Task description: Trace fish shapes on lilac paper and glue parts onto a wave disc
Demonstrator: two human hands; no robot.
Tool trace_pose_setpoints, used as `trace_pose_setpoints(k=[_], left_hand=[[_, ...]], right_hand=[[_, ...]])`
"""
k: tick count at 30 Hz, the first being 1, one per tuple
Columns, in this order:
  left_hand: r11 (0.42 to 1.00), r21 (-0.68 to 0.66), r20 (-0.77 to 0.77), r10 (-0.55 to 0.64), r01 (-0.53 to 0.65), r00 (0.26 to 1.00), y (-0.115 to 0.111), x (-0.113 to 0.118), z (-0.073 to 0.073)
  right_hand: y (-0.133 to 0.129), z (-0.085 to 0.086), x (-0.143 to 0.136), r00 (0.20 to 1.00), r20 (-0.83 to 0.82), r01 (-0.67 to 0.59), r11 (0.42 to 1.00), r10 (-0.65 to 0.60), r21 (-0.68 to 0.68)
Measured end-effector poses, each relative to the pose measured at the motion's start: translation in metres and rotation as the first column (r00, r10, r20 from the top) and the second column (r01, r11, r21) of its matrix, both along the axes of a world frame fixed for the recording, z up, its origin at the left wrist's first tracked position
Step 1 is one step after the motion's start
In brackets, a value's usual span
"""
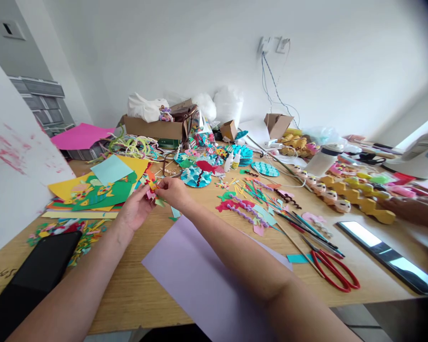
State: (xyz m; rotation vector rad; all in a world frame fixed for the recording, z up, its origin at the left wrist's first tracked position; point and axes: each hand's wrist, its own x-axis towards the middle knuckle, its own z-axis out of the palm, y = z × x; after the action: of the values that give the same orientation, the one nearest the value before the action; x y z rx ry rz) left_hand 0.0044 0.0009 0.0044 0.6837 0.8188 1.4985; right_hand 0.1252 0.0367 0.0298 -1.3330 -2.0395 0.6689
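My left hand (137, 209) is raised over the left part of the table, its fingers closed round a small bundle of coloured paper pieces (151, 189) in pink, yellow and red. My right hand (174, 192) meets it from the right, with thumb and fingers pinched at the same bundle; its fingertips partly hide what they grip. Beneath my right forearm lies a large lilac sheet (199, 280). Yellow and green sheets (124, 194), topped by a light blue piece (111, 169), are left of my hands.
Red-handled scissors (333, 270), brushes and a phone (385, 251) lie to the right. A dark phone (44, 261) is at left. Glue bottles (232, 161) and paper scraps fill the middle. Another person's hand (410, 209) is at the right edge near yellow figures (371, 204).
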Motion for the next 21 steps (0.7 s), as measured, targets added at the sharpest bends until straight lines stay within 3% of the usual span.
trace_pose_setpoints(k=[6, 11, 17, 21], left_hand=[[0.997, 0.059, -0.034, -0.048, 0.05, 0.998, -0.0021, 0.0054, 0.0019], [0.999, 0.046, -0.066, -0.001, 0.004, 0.998, 0.0003, 0.0027, -0.0012], [0.999, 0.002, -0.082, -0.036, 0.036, 0.996, -0.0023, 0.0, 0.0058], [0.999, -0.015, -0.088, -0.052, 0.051, 0.995, -0.0034, 0.0012, 0.0072]], right_hand=[[-0.0019, 0.0023, 0.0015, 0.999, 0.044, 0.012, 0.999, -0.014, 0.033], [-0.0063, 0.0009, -0.0009, 0.997, 0.077, -0.001, 0.998, -0.004, 0.068], [-0.0049, -0.0042, 0.0017, 0.991, 0.079, -0.124, 0.977, 0.112, 0.175], [-0.0001, -0.0049, 0.0082, 0.979, 0.016, -0.204, 0.968, 0.203, 0.144]])
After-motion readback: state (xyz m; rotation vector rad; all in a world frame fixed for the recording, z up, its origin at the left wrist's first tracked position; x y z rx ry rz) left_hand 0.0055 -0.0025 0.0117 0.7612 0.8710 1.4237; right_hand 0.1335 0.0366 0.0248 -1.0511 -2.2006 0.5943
